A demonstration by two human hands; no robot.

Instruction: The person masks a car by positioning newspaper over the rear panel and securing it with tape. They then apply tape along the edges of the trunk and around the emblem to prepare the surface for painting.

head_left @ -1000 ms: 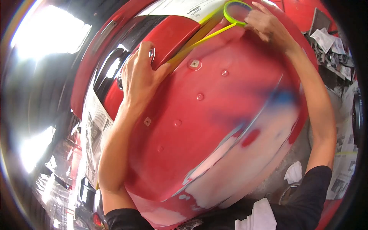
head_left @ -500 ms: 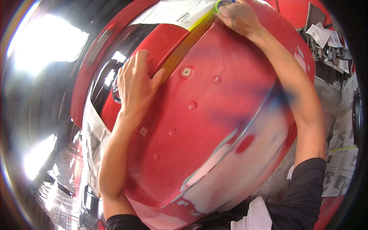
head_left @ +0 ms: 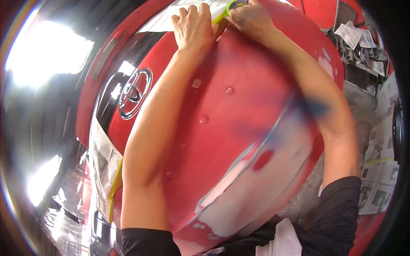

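My right hand (head_left: 252, 20) is closed round a roll of yellow-green masking tape (head_left: 234, 6) at the top of the view. A strip of that tape (head_left: 220, 18) runs from the roll along the edge of the newspaper sheet (head_left: 159, 19). My left hand (head_left: 194, 27) rests on this sheet, fingers spread and thumb beside the strip; it holds nothing. Both hands are at the upper part of a red car panel (head_left: 252, 106), which bears pale sanded patches and several round studs. A chrome emblem (head_left: 136, 94) shows left of my left forearm.
More newspaper edged with yellow tape (head_left: 102, 166) covers the panel's left side. Car parts and paper scraps (head_left: 356, 40) lie at the far right. Newspaper (head_left: 378, 187) covers another surface at the lower right. A white cloth (head_left: 279, 241) hangs at my front.
My left hand has slid up and right along the taped edge, from beside the emblem to the newspaper, uncovering the emblem. My right hand keeps the tape roll and appears slightly farther left.
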